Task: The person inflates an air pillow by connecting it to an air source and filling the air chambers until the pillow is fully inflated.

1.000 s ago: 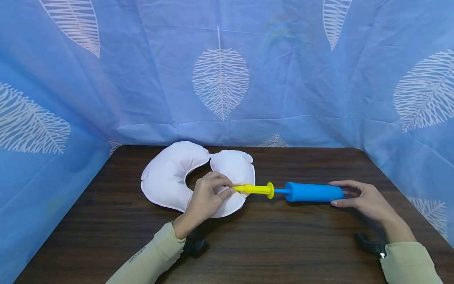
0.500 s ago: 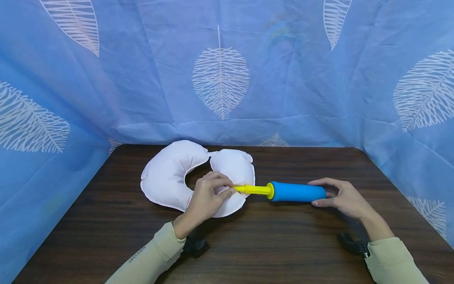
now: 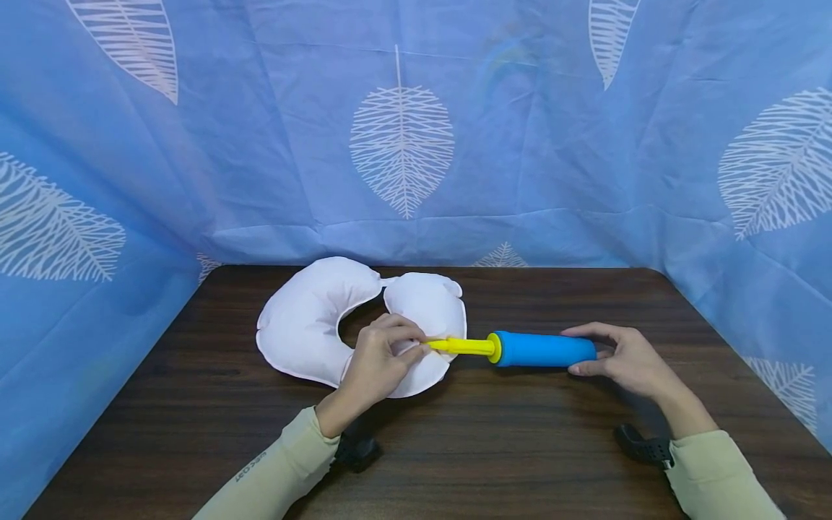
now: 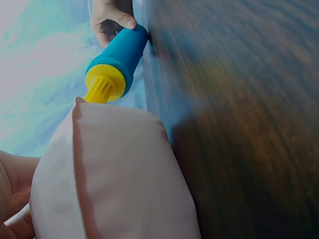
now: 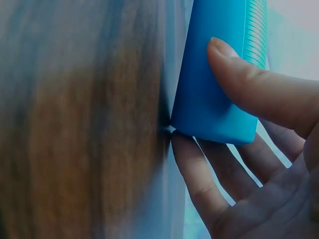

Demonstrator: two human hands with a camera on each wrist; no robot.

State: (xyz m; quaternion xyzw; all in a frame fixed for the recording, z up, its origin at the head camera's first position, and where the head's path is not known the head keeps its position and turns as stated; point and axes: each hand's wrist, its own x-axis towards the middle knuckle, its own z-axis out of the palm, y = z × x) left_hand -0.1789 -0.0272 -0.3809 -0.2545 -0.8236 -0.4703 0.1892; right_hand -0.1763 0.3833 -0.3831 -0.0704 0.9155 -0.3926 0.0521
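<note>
A white inflated neck pillow (image 3: 299, 325) lies on the table's left half. My left hand (image 3: 383, 354) rests over its right arm and pinches the thin yellow nozzle end of a hand pump at the pillow; the tip is hidden by the fingers. The pump's blue barrel (image 3: 546, 349) points right, pushed up against the yellow flange (image 3: 495, 348). My right hand (image 3: 627, 359) grips the barrel's far end, thumb on the near side. In the right wrist view the thumb (image 5: 249, 82) presses the blue barrel (image 5: 214, 94), with the fingers around its end.
Everything stands on a dark wood-grain table (image 3: 520, 448). A blue cloth (image 3: 292, 130) with white leaf prints hangs behind and along both sides. Black straps (image 3: 640, 444) sit at the wrists, close over the tabletop.
My right hand has pushed the blue barrel left, covering the blue rod that showed between it and the yellow flange. Over the last half second little moved. The left hand stays put.
</note>
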